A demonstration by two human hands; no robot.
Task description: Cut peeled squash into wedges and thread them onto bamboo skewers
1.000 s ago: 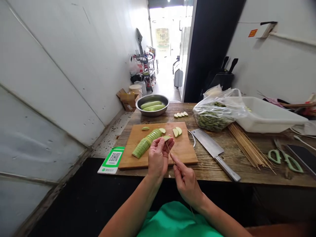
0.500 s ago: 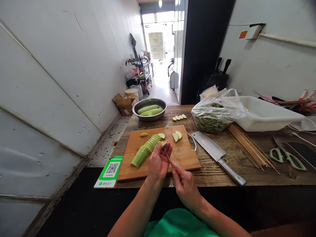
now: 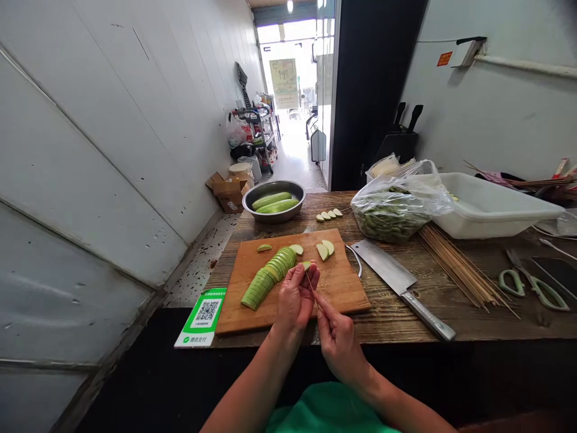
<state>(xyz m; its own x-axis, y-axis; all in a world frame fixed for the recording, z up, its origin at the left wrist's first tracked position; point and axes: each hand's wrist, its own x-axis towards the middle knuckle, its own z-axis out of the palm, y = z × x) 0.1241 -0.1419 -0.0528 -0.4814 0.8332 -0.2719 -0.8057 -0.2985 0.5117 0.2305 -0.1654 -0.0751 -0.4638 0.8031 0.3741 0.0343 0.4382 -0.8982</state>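
Observation:
My left hand (image 3: pixel 294 300) pinches a zucchini slice (image 3: pixel 307 264) between its fingers, above the cutting board (image 3: pixel 345 288). A thin wooden skewer (image 3: pixel 309 281) is gripped in my right hand (image 3: pixel 336 334), its far end at the slice; my fingers hide whether it has gone in. Just left of my hands, a sliced zucchini (image 3: pixel 270 278) lies in a leaning row on the board. Several loose slices lie around it, among them a pair (image 3: pixel 325 249) to the right. Behind the board, a short row of slices (image 3: pixel 329 215) rests on the table with a skewer end showing.
A steel bowl (image 3: pixel 249 207) with whole zucchini stands at the back left. Right of the board lie a cleaver (image 3: pixel 385 267), a bundle of skewers (image 3: pixel 464 270) and scissors (image 3: pixel 532 282). Behind them are a bag of green vegetables (image 3: pixel 392 210) and a white tub (image 3: pixel 509 216). A QR-code card (image 3: pixel 201 319) lies left.
The slice in my left hand has turned and shows more green skin. Both hands stay close together, with the skewer still in my right hand. The view has shifted slightly.

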